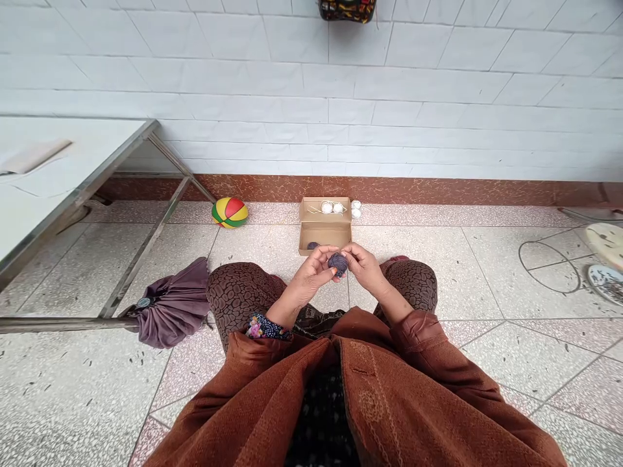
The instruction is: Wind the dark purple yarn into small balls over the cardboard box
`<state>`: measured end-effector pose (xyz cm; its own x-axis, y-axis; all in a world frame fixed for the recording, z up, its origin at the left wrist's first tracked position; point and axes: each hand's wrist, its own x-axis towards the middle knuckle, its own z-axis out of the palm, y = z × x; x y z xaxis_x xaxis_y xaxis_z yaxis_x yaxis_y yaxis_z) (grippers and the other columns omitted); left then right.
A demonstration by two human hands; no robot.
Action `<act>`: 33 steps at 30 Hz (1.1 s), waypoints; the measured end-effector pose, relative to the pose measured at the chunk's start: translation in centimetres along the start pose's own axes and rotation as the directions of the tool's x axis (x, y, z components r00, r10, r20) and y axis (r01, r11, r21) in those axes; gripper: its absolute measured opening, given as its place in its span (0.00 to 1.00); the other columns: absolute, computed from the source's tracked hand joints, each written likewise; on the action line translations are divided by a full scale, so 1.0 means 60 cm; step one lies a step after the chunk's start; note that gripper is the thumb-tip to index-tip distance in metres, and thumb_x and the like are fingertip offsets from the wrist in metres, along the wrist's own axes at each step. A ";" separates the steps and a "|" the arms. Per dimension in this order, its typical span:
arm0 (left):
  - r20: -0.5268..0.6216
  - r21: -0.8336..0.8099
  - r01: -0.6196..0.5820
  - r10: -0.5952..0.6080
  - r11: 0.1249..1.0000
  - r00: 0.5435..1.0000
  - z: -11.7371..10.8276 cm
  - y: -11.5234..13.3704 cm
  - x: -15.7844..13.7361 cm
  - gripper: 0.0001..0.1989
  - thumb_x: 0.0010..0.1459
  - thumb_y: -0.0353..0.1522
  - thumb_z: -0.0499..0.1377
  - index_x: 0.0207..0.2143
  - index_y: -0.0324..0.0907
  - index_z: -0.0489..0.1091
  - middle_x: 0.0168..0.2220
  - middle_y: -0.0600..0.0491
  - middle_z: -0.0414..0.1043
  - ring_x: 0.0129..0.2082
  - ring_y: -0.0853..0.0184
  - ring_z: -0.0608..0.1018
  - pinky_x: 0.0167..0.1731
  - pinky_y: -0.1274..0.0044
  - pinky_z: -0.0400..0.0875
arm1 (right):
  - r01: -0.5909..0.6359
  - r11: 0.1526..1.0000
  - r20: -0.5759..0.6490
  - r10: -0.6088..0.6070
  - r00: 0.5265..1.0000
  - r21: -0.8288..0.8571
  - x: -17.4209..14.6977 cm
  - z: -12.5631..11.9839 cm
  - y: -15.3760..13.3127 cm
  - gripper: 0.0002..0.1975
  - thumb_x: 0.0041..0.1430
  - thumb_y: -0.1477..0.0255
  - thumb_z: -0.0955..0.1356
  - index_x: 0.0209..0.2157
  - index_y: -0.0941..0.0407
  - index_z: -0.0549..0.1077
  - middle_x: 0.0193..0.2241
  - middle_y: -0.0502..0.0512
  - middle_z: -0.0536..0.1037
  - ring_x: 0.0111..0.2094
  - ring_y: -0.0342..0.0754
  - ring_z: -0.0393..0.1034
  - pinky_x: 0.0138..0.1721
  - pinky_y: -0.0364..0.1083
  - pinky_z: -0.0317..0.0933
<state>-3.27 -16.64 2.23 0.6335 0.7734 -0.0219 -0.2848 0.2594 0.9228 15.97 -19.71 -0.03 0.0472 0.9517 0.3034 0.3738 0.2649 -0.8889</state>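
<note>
A small dark purple-grey ball of yarn (337,263) is held between my hands, above my lap. My left hand (314,271) is closed around its left side, thumb in front. At its upper right, the thumb and fingertips of my right hand (364,267) are pinched together; a strand between them is too fine to make out. Just beyond my hands lies an open cardboard box (325,232). Another dark yarn ball (313,246) sits in its near part, and white yarn balls (332,207) lie in the far part. More white balls (356,209) rest beside the box.
A coloured ball (230,213) lies left of the box by the wall. Further left stands a metal-framed table (141,130), with a purple cloth bag (178,303) under its edge. At right are a wire ring stand (549,266) and a round stool (606,243).
</note>
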 end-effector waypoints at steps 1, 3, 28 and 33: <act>-0.006 -0.025 0.010 -0.010 1.000 1.000 0.001 0.001 -0.001 0.25 0.57 0.38 0.74 0.55 0.45 0.75 0.45 0.49 0.79 0.39 0.65 0.79 0.39 0.74 0.73 | -0.033 0.999 0.015 0.033 0.999 0.003 -0.006 0.005 0.004 0.15 0.76 0.60 0.66 0.35 0.52 0.74 0.30 0.50 0.77 0.32 0.48 0.70 0.37 0.46 0.67; -0.040 -0.091 0.026 -0.030 0.996 0.999 0.001 0.004 -0.002 0.23 0.55 0.38 0.76 0.52 0.44 0.77 0.44 0.50 0.79 0.38 0.65 0.78 0.39 0.74 0.73 | -0.071 0.997 0.050 0.072 0.996 -0.010 -0.018 0.015 0.010 0.15 0.76 0.60 0.65 0.35 0.52 0.73 0.28 0.50 0.76 0.31 0.48 0.69 0.36 0.45 0.66; -0.075 -0.137 0.003 -0.014 0.991 0.997 0.001 0.000 -0.009 0.28 0.52 0.33 0.78 0.55 0.46 0.79 0.47 0.50 0.82 0.46 0.64 0.79 0.47 0.73 0.70 | 0.002 0.998 -0.059 -0.005 0.998 -0.055 -0.003 0.000 -0.008 0.13 0.74 0.60 0.68 0.36 0.52 0.78 0.32 0.53 0.77 0.35 0.50 0.71 0.42 0.49 0.68; -0.167 -0.195 0.017 -0.051 0.981 0.985 -0.004 -0.002 -0.003 0.22 0.50 0.31 0.78 0.48 0.43 0.82 0.47 0.49 0.82 0.45 0.64 0.79 0.49 0.73 0.71 | -0.040 0.997 -0.010 0.039 0.999 -0.061 -0.035 0.030 0.010 0.15 0.75 0.60 0.66 0.34 0.51 0.74 0.29 0.51 0.74 0.34 0.50 0.70 0.40 0.47 0.67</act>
<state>-3.55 -16.68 2.04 0.5177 0.8452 -0.1328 -0.4084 0.3805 0.8297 14.44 -21.30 -1.80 0.0713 0.9597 0.2717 0.4271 0.2168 -0.8779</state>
